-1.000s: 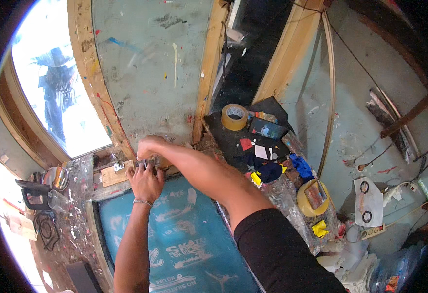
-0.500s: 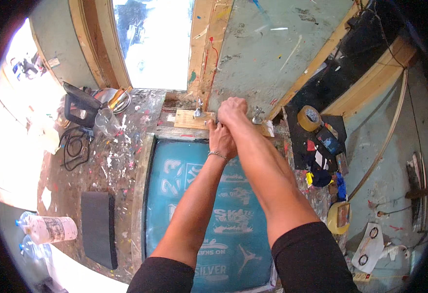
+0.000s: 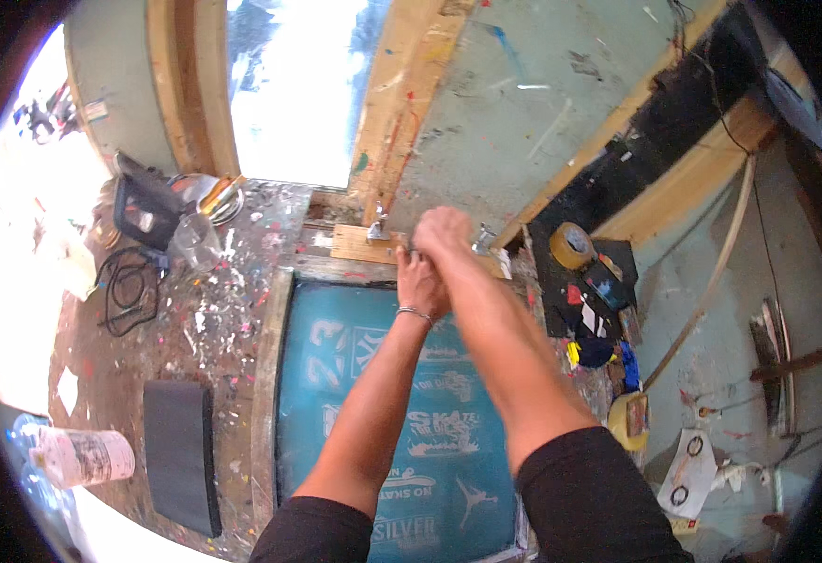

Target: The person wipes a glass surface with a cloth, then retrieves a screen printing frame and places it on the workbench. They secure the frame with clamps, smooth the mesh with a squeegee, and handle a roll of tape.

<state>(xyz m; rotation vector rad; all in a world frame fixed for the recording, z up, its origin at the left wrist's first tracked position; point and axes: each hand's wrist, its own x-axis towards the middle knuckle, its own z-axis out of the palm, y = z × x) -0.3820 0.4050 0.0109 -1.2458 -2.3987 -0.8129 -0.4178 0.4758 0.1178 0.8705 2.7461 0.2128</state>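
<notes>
My right hand [image 3: 442, 230] is closed on something hidden, above the back bar of a teal printing screen [image 3: 336, 310] with white designs in a wooden frame [image 3: 273, 394]. My left hand [image 3: 417, 286], with a bracelet at the wrist, sits just beneath it, fingers bent around a small item I cannot make out. A metal wing clamp [image 3: 378, 230] on a wooden block [image 3: 353, 246] stands to the left of my hands. A second metal clamp [image 3: 483, 236] is just right of my right hand, partly hidden.
A paint-spattered bench [image 3: 214, 347] holds an iron [image 3: 129, 211], clear cup [image 3: 195, 239], cable [image 3: 125, 291], grey pad [image 3: 178, 455] and plastic bucket [image 3: 82, 458] at left. Tape [image 3: 570, 246], coloured scraps and a yellow roll [image 3: 628, 413] lie at right. A bright window [image 3: 294, 84] is behind.
The view has swung left, showing more of the left bench and both forearms. My hands stay at the back of the screen, with my right hand reaching over my left.
</notes>
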